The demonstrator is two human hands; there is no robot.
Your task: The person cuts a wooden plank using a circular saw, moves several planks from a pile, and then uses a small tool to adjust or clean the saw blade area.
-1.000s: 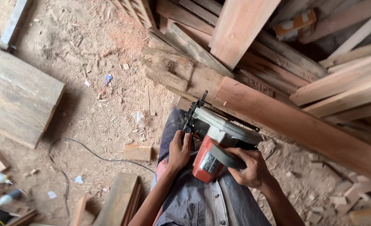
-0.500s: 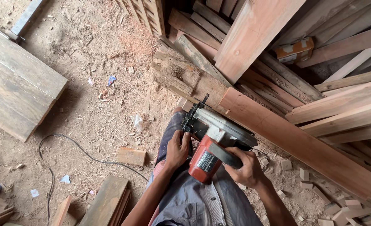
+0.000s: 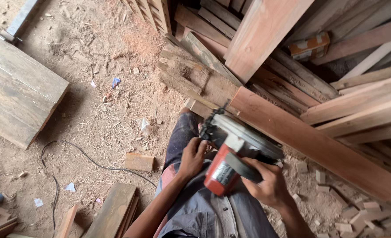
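Observation:
A red and grey circular saw (image 3: 235,152) rests over my lap, its round blade guard next to the end of a long reddish plank (image 3: 318,143). My right hand (image 3: 266,183) is wrapped around the saw's black handle. My left hand (image 3: 193,156) presses against the saw's left side, near the red motor body and the front of the guard. The plank runs diagonally from the saw down toward the lower right. My blue-trousered leg (image 3: 180,136) lies under the saw.
Stacked planks (image 3: 358,101) fill the upper right, with a small orange box (image 3: 311,45) on them. A wide grey board (image 3: 14,97) lies left. A black cable (image 3: 67,161) crosses the sawdust floor near offcuts (image 3: 139,161), and wood blocks (image 3: 349,216) lie lower right.
The view has shifted, so the saw and hands sit slightly lower right in frame. Both hands keep their hold on the saw; its place by the plank end looks the same.

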